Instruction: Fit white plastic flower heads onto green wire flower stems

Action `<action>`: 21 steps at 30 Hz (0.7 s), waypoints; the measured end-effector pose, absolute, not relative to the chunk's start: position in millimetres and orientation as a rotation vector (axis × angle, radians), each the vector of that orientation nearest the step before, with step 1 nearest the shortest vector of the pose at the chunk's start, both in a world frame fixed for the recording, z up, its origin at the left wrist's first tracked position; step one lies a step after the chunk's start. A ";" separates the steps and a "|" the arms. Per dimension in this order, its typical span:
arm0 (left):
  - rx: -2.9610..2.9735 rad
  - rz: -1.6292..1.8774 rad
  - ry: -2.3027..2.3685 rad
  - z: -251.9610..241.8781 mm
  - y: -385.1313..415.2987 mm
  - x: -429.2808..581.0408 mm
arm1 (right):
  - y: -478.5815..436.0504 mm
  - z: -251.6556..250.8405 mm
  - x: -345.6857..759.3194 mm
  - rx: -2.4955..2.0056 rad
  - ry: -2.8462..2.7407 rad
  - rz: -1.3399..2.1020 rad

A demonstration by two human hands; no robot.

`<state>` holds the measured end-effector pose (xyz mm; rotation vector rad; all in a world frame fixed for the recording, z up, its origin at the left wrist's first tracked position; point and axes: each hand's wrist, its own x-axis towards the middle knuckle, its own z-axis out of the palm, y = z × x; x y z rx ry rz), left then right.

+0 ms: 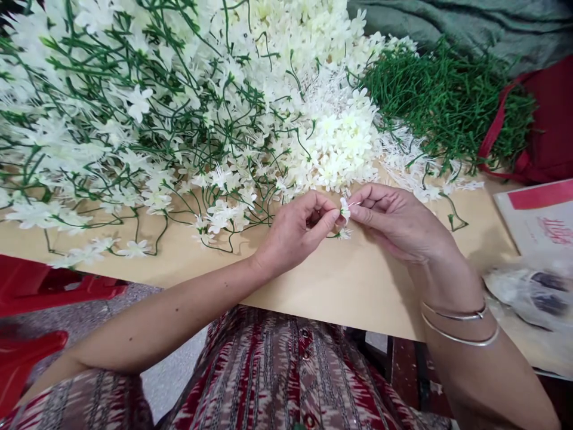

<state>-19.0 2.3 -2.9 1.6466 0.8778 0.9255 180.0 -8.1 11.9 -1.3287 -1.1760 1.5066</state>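
My left hand (295, 233) is closed in a pinch on a small white artificial flower (345, 210), which sits between my two hands over the table's near side. Facing it, my right hand (398, 224) pinches thin white stamen threads (353, 204) at the flower's face. Whether the threads are in the flower's centre or only touch it, I cannot tell. Just beyond my fingers lies a bright heap of loose white blossoms (342, 146). To the left spreads a large pile of white flowers on green stems (147, 128).
Bare green stems (441, 98) are heaped at the back right, with loose white stamens (403, 149) beside them. A red bag (553, 119), a printed packet (539, 221) and a clear plastic bag (532, 292) lie at the right. Red stools (49, 286) stand below the table's left edge.
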 end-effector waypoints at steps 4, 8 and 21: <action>1.636 0.908 0.855 -2.3 2.8 -19.7 | -8.8 15.8 176.6 -1.362 -1.198 1.496; 1.621 0.907 0.825 -4.9 4.1 -21.7 | -7.0 21.3 175.9 -1.354 -1.313 1.504; 1.272 1.157 0.747 22.4 31.9 -36.8 | -0.7 12.7 188.3 -1.176 -0.994 1.542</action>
